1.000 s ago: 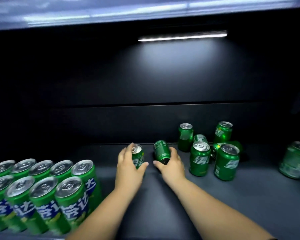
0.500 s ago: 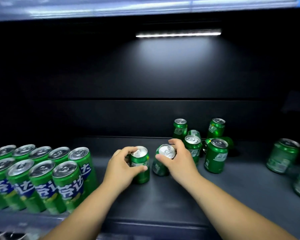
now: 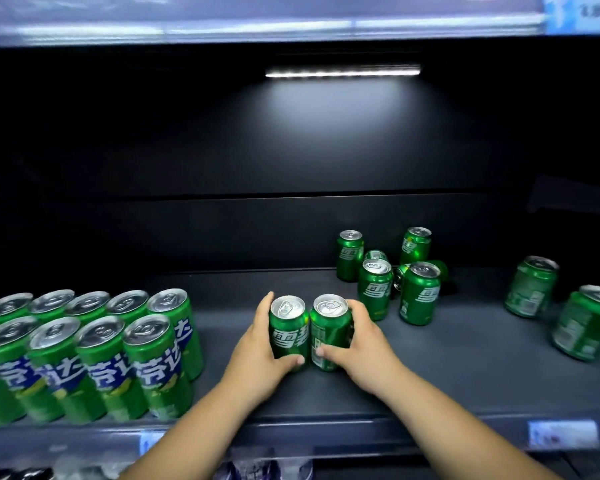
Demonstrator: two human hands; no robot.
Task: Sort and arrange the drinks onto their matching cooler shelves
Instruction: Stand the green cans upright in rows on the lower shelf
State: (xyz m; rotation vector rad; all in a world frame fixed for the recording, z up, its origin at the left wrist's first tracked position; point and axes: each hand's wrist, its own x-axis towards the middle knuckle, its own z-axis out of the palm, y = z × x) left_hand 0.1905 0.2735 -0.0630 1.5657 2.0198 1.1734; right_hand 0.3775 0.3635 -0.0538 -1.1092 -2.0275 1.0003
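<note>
Wrapped round one short can [image 3: 288,330] with the left hand [image 3: 257,355], and round its twin [image 3: 329,330] with the right hand [image 3: 364,351], fingers curled behind, thumbs in front. Held upright and touching at mid-shelf [image 3: 447,375] near the front edge, likely to start a tidy row beside the tall cans [image 3: 101,351] packed in ranks at left. Left to sort, by the look: loose cans [image 3: 420,292] behind, some tipped over, and two stray cans [image 3: 530,285] far right.
</note>
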